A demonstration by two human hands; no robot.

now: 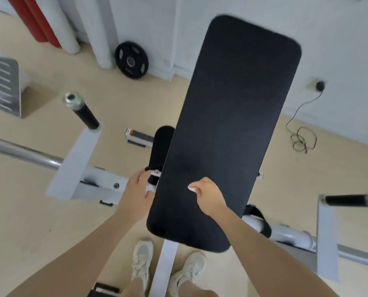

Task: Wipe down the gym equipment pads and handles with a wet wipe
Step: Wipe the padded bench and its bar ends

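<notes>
While two hands point(137, 189) work — one pad point(232, 125).

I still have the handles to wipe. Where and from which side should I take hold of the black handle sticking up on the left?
Wrap a hand around the black sleeve of the left handle, coming from its side. It is a slim round bar tilted upward, clear all around, so fingers can encircle it below the metal cap.

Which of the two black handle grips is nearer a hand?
The left grip, beyond the left hand; the other grip sits far right, away from the right hand.
</notes>
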